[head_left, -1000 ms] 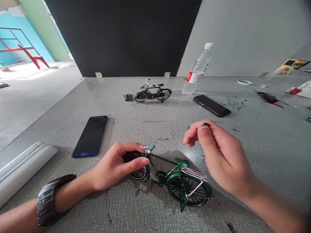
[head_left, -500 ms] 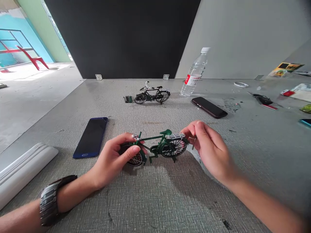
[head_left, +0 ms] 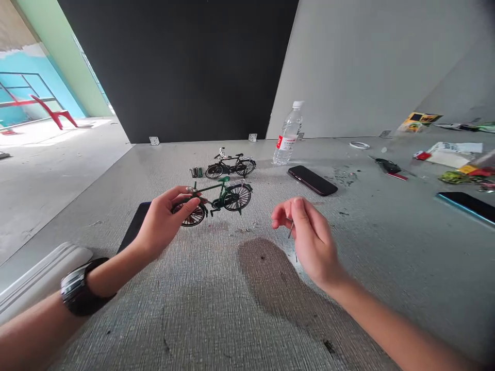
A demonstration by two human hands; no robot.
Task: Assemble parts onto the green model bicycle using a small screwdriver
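Note:
My left hand (head_left: 164, 219) is closed around the front wheel of a green model bicycle (head_left: 223, 195), thumb on the near side. The bicycle is tilted, its rear wheel and silver rack pointing right, and it is held above the table. No handlebar shows at its front end, though my fingers hide part of it. Apart from the bicycle, at the right, my right hand (head_left: 315, 242) pinches a thin metal rod (head_left: 291, 230); most of it is covered by the fingers. Behind stands a black model bicycle (head_left: 231, 166) with small dark green parts (head_left: 196, 172) beside it.
A blue phone (head_left: 133, 226) lies partly under my left arm, near a white plastic bar (head_left: 46, 273). Further right are a water bottle (head_left: 288, 136), a dark phone (head_left: 312, 180), a white ring (head_left: 359, 145), pliers-like tools (head_left: 388, 165), plastic packets (head_left: 454, 154) and another phone (head_left: 469, 205).
My left hand has carried the green bicycle forward and left, away from my right hand, which was at its rear wheel and rack. The right hand still pinches the rod. The view has shifted.

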